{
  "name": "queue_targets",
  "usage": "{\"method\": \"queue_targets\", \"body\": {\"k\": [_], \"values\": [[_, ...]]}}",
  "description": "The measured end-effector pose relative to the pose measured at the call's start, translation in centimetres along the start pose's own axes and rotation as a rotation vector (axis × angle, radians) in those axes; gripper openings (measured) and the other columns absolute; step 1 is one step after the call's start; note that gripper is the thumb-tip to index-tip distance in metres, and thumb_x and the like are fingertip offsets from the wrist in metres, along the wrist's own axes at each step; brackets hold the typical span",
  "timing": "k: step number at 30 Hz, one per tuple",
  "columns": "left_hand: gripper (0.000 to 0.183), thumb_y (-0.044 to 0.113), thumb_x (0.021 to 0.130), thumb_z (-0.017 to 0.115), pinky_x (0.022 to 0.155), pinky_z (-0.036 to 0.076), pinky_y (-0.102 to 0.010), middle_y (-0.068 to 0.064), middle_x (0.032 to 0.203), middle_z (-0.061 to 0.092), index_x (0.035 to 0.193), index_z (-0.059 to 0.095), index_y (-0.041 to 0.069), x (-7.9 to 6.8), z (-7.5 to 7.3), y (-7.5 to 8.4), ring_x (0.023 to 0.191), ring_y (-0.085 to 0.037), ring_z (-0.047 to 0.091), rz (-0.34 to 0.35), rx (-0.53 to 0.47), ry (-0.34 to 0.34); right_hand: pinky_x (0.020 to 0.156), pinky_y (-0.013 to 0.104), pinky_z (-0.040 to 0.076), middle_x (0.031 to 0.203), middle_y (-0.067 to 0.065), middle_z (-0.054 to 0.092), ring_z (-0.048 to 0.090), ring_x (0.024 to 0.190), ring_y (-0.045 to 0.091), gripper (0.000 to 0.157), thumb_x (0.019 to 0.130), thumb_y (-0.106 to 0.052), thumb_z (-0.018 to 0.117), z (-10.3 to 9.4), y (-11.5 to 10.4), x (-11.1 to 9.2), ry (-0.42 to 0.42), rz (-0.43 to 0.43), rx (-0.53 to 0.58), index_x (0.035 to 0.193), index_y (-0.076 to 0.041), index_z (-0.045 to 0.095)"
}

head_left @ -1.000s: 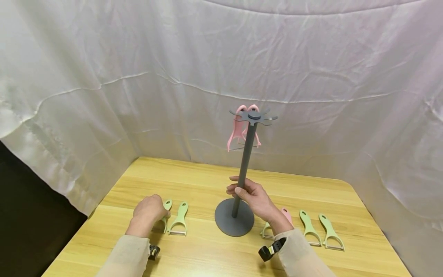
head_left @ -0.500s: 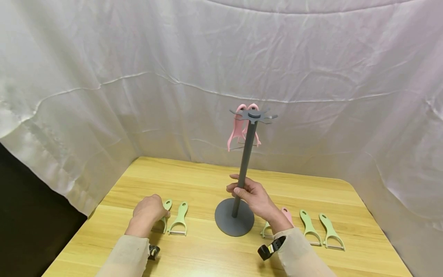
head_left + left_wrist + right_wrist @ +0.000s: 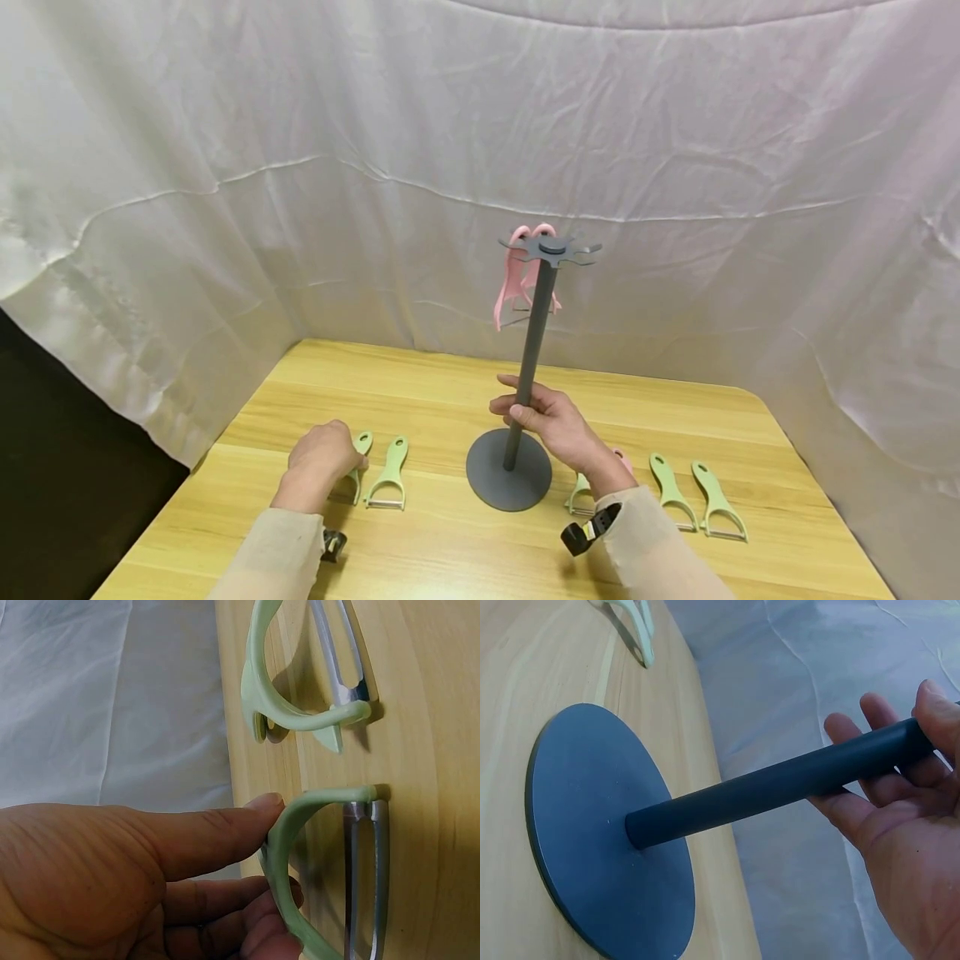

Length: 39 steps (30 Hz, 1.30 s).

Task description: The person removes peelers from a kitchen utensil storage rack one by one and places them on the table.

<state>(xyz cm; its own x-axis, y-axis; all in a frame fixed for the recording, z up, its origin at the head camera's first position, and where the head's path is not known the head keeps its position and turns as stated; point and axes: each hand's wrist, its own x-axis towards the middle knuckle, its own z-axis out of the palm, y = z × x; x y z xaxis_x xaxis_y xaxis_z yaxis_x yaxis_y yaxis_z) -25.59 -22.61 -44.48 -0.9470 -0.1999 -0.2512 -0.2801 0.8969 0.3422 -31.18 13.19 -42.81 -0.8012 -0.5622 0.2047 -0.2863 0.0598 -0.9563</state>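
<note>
My left hand [image 3: 324, 462] pinches a green Y-shaped peeler [image 3: 279, 859] between thumb and fingers, low over the table's left side. Beside it lies another green peeler [image 3: 390, 475], its blade toward me. My right hand [image 3: 558, 429] grips the lower pole of a dark grey hanging rack [image 3: 534, 342], thumb across the front and fingers behind. The rack's round base [image 3: 607, 832] sits on the table. Two pink peelers [image 3: 512, 282] hang from hooks at its top, on the far left side.
To the right lie two green peelers [image 3: 667, 487] [image 3: 716, 504] side by side. Another green peeler [image 3: 580, 493] and a pink peeler [image 3: 622, 458] are partly hidden by my right forearm. A pale curtain [image 3: 465, 125] surrounds the wooden table [image 3: 442, 550].
The rack's hooked top has turned slightly, and the hanging pink peelers have shifted a little. My right hand has moved barely at all on the pole; my left hand stays put.
</note>
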Motion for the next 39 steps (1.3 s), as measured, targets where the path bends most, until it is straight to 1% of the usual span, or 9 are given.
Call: {"method": "queue_targets", "body": {"k": [3, 6, 8, 13, 16, 19, 23, 31, 39], "values": [[0.045, 0.030, 0.089, 0.086, 0.057, 0.050, -0.035, -0.013, 0.090, 0.067, 0.110, 0.070, -0.005, 0.0, 0.0, -0.1, 0.073, -0.027, 0.059, 0.002, -0.001, 0.003, 0.110, 0.055, 0.052, 0.130, 0.026, 0.070, 0.071, 0.122, 0.036, 0.047, 0.109, -0.016, 0.059, 0.0, 0.0, 0.0, -0.005, -0.006, 0.008, 0.155, -0.010, 0.052], [0.044, 0.031, 0.089, 0.086, 0.057, 0.049, -0.035, -0.013, 0.090, 0.068, 0.110, 0.070, -0.005, 0.1, 0.0, -0.1, 0.073, -0.027, 0.059, 0.004, -0.001, 0.006, 0.110, 0.051, 0.053, 0.128, 0.027, 0.070, 0.068, 0.124, 0.042, 0.045, 0.110, -0.016, 0.058, 0.2, 0.0, 0.0, -0.005, -0.018, 0.018, 0.154, -0.008, 0.053], [0.045, 0.031, 0.089, 0.086, 0.057, 0.049, -0.035, -0.013, 0.090, 0.068, 0.110, 0.070, -0.005, 0.1, 0.0, -0.1, 0.073, -0.027, 0.059, 0.005, -0.001, 0.005, 0.109, 0.048, 0.054, 0.127, 0.028, 0.070, 0.068, 0.125, 0.042, 0.044, 0.109, -0.015, 0.058, 0.3, 0.0, -0.1, 0.002, -0.023, 0.023, 0.152, -0.006, 0.053], [0.044, 0.031, 0.089, 0.086, 0.056, 0.049, -0.034, -0.012, 0.089, 0.067, 0.110, 0.071, -0.005, 0.1, 0.0, -0.2, 0.073, -0.027, 0.059, 0.006, -0.005, 0.002, 0.104, 0.039, 0.058, 0.125, 0.027, 0.072, 0.073, 0.119, 0.033, 0.044, 0.107, -0.013, 0.063, 0.7, 0.0, -0.1, 0.052, -0.016, 0.001, 0.149, -0.005, 0.056], [0.044, 0.031, 0.089, 0.086, 0.056, 0.049, -0.034, -0.012, 0.089, 0.067, 0.110, 0.071, -0.005, 0.1, 0.0, -0.2, 0.073, -0.027, 0.058, 0.009, -0.006, 0.001, 0.101, 0.037, 0.059, 0.123, 0.025, 0.073, 0.074, 0.117, 0.031, 0.043, 0.105, -0.013, 0.066, 0.9, -0.1, -0.1, 0.077, -0.005, -0.017, 0.147, -0.005, 0.058], [0.045, 0.031, 0.089, 0.086, 0.056, 0.049, -0.035, -0.013, 0.090, 0.067, 0.111, 0.071, -0.006, 0.0, 0.0, -0.2, 0.073, -0.027, 0.058, 0.009, -0.009, 0.000, 0.101, 0.039, 0.059, 0.123, 0.024, 0.074, 0.074, 0.117, 0.033, 0.043, 0.105, -0.012, 0.066, 1.0, -0.2, 0.0, 0.082, -0.002, -0.027, 0.147, -0.005, 0.058], [0.044, 0.031, 0.089, 0.086, 0.056, 0.049, -0.035, -0.013, 0.090, 0.068, 0.111, 0.071, -0.005, 0.1, 0.0, -0.2, 0.073, -0.027, 0.058, 0.007, -0.011, 0.000, 0.103, 0.043, 0.058, 0.124, 0.023, 0.074, 0.073, 0.118, 0.034, 0.044, 0.106, -0.012, 0.063, 0.9, -0.3, -0.1, 0.072, -0.003, -0.039, 0.150, -0.006, 0.056], [0.046, 0.030, 0.089, 0.085, 0.057, 0.050, -0.036, -0.015, 0.094, 0.070, 0.113, 0.071, -0.006, 0.0, 0.0, -0.2, 0.073, -0.027, 0.059, 0.011, -0.010, 0.000, 0.104, 0.047, 0.057, 0.125, 0.021, 0.074, 0.074, 0.116, 0.030, 0.045, 0.108, -0.015, 0.062, 0.6, -0.5, -0.1, 0.029, -0.009, -0.069, 0.151, -0.006, 0.055], [0.044, 0.030, 0.089, 0.085, 0.057, 0.049, -0.035, -0.015, 0.094, 0.070, 0.111, 0.071, -0.006, 0.0, 0.0, -0.2, 0.073, -0.027, 0.059, 0.012, -0.018, -0.001, 0.106, 0.040, 0.055, 0.136, 0.017, 0.071, 0.070, 0.123, 0.040, 0.033, 0.108, -0.013, 0.060, 0.3, -1.0, 0.3, -0.012, 0.003, -0.151, 0.139, 0.001, 0.065]]}}
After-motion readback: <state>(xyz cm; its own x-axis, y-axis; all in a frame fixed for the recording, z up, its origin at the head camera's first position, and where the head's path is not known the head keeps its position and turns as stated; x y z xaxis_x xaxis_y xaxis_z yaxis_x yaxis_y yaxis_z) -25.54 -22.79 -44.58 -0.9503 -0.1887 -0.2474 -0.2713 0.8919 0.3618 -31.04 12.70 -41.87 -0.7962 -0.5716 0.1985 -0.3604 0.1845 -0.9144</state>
